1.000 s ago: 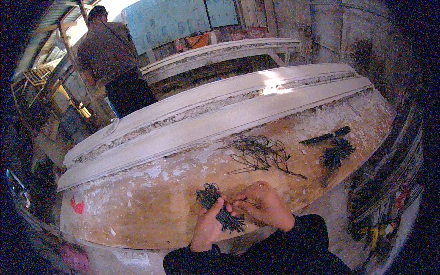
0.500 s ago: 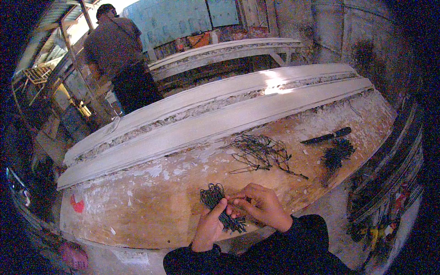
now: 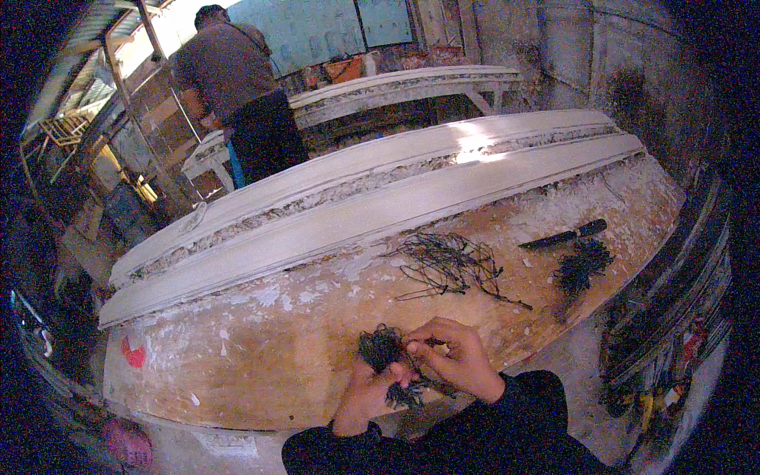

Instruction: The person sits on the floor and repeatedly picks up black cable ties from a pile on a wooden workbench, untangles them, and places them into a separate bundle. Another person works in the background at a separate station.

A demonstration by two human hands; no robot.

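My left hand point(image 3: 365, 393) grips dark cord bundle point(image 3: 381, 347), long axis toward me; right hand point(image 3: 455, 358) pinches just rightward, pinched thing unclear.

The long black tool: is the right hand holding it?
No, the long black tool lies on the wooden surface, apart from the right hand.

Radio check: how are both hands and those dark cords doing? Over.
Left hand clasping dark cord bundle. Right hand close at the bundle's side, exact grip unclear. Loose cord tangle lies beyond, clear of both hands.
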